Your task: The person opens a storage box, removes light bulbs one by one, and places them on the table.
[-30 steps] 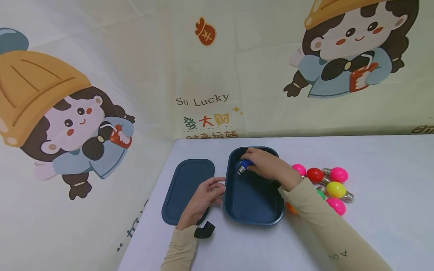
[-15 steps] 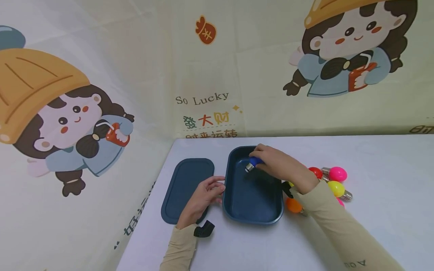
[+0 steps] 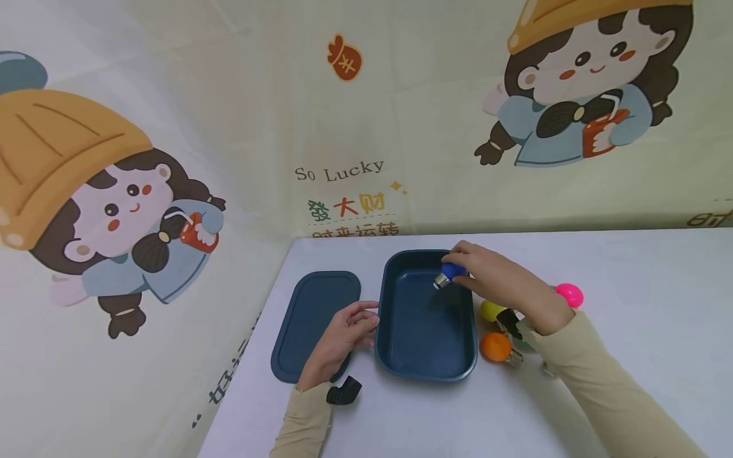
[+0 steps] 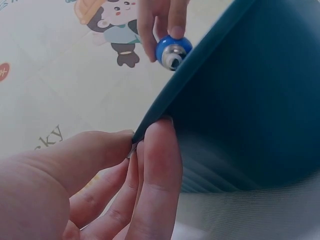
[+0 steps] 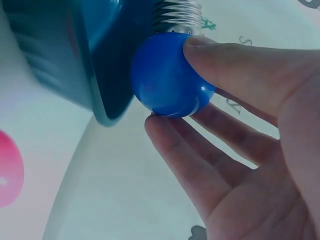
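Note:
A dark blue rectangular box (image 3: 426, 356) stands open on the white table. My right hand (image 3: 465, 266) pinches a blue bulb (image 3: 452, 271) between thumb and fingers, with its metal screw base pointing left. It hovers over the box's far right corner. In the right wrist view the blue bulb (image 5: 170, 75) sits just beside the box's rim (image 5: 102, 100). My left hand (image 3: 366, 316) pinches the box's left rim (image 4: 150, 120) between thumb and fingers. The blue bulb (image 4: 172, 50) shows beyond that rim.
The box's flat lid (image 3: 315, 318) lies left of the box, under my left wrist. Right of the box lie a yellow bulb (image 3: 491, 310), an orange bulb (image 3: 495, 346) and a pink bulb (image 3: 569, 295), others hidden behind my right arm. A printed cloth wall stands behind.
My right hand has carried the blue bulb rightwards from the box's far left side to above its far right corner. The left hand has stayed on the rim.

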The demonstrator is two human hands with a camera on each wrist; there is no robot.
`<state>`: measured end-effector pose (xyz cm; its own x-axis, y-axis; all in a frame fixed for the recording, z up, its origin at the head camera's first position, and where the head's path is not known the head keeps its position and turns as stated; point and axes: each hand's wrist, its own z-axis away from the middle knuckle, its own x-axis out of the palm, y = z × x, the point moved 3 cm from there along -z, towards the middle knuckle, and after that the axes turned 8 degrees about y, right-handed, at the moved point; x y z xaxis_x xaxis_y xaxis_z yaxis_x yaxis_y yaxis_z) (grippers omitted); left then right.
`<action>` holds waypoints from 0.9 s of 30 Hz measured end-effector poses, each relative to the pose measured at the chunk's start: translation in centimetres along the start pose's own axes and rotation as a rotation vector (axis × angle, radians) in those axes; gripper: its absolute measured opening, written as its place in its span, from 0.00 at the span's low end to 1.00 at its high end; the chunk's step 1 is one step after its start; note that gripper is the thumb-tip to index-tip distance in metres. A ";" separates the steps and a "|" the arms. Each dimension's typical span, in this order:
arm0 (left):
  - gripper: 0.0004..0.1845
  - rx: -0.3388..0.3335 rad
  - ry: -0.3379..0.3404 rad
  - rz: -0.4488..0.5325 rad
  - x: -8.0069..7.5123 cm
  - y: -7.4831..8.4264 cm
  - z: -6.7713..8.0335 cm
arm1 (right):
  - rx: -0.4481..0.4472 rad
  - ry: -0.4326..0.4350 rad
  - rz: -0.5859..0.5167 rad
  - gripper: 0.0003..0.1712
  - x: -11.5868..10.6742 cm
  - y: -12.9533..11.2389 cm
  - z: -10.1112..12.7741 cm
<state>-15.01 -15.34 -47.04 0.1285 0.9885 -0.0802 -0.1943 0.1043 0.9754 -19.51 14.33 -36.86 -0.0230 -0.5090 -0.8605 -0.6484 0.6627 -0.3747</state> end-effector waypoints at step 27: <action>0.24 0.008 0.005 -0.001 0.1 0.2 -0.2 | 0.132 -0.019 0.020 0.24 -2.7 4.7 3.4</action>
<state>-15.22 -15.23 -46.88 0.1237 0.9889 -0.0819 -0.1867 0.1042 0.9769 -19.95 20.70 -37.49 -0.0202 -0.4854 -0.8741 -0.5418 0.7400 -0.3984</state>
